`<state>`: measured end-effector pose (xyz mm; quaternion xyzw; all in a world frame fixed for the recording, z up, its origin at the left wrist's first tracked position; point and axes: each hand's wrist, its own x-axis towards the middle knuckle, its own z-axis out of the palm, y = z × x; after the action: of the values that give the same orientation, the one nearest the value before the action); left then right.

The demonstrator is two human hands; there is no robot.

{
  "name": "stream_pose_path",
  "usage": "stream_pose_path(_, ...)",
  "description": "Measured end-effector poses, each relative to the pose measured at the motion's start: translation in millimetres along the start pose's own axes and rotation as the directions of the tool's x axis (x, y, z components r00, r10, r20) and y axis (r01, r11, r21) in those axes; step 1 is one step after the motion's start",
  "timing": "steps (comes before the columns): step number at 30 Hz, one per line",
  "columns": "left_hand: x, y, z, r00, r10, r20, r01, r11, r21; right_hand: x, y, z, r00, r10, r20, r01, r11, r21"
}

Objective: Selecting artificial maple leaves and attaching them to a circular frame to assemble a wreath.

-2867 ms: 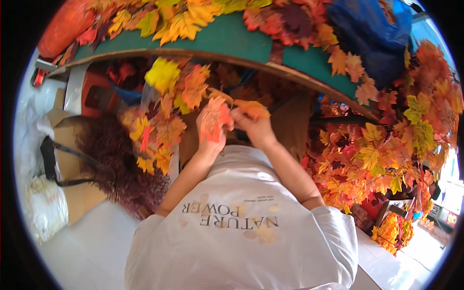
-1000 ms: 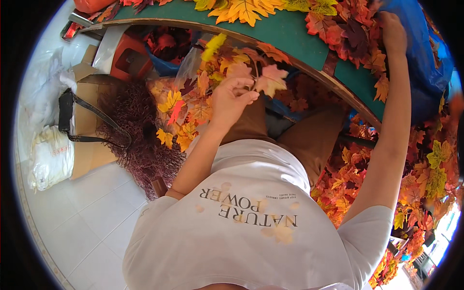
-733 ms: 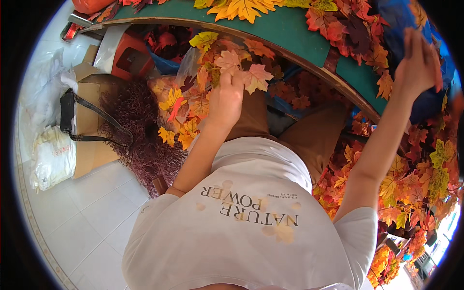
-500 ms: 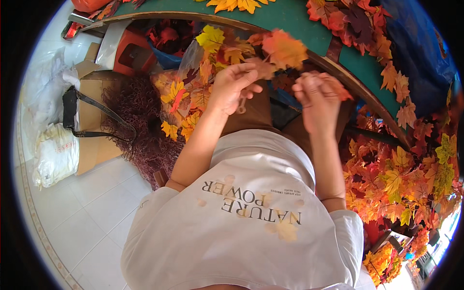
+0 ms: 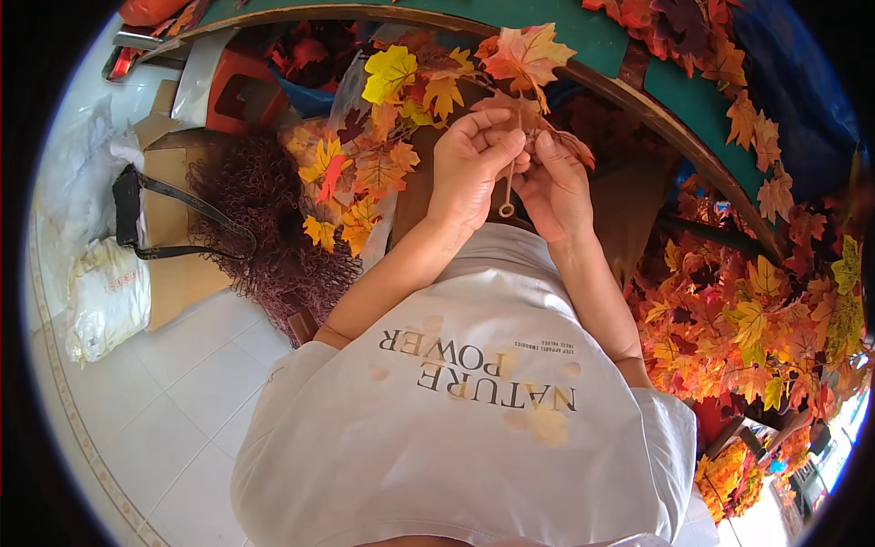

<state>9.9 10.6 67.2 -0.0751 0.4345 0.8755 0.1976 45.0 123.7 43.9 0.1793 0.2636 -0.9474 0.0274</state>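
My left hand [image 5: 469,169] and my right hand [image 5: 553,187] are together in front of my chest, both pinching a sprig of artificial maple leaves [image 5: 521,56] in orange, red and yellow. A thin tan stem with a small ring at its end [image 5: 506,196] hangs down between the two hands. More leaves of the same bunch [image 5: 387,137] spread to the left of my left hand. The green table [image 5: 592,36] curves just beyond the hands.
A large heap of orange and red leaves [image 5: 738,328] lies at my right. A dark wiry bundle [image 5: 273,228], a cardboard box with a black strap [image 5: 169,210] and a white bag [image 5: 105,296] sit on the tiled floor at the left. Blue cloth [image 5: 793,82] covers the table's right end.
My right arm came back from the leaves on the table at the far right and joined my left hand on the sprig. The hands now sit closer together with the stem hanging between them.
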Motion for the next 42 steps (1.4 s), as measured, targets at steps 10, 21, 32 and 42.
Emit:
stream_pose_path(10, 1, -2, -2, 1.000, 0.013, -0.027, -0.013, 1.000, -0.005, 1, 2, -1, 1.000, -0.005, 0.012, 0.005, 1.000, -0.004)
stream_pose_path(21, 1, -4, -1, 0.999, 0.015, -0.036, -0.016, 0.999, -0.028, 2, 4, 4, 0.999, -0.019, -0.039, 0.019, 1.000, 0.013)
stream_pose_path(32, 1, -4, 0, 0.999, 0.013, -0.047, -0.014, 0.999, -0.034, 3, 5, 3, 0.999, -0.024, -0.024, 0.025, 1.000, 0.012)
stream_pose_path(42, 3, -8, -2, 0.999, 0.022, -0.029, -0.024, 0.998, -0.062, 5, 9, -3, 1.000, 0.000, 0.012, 0.000, 0.999, 0.043)
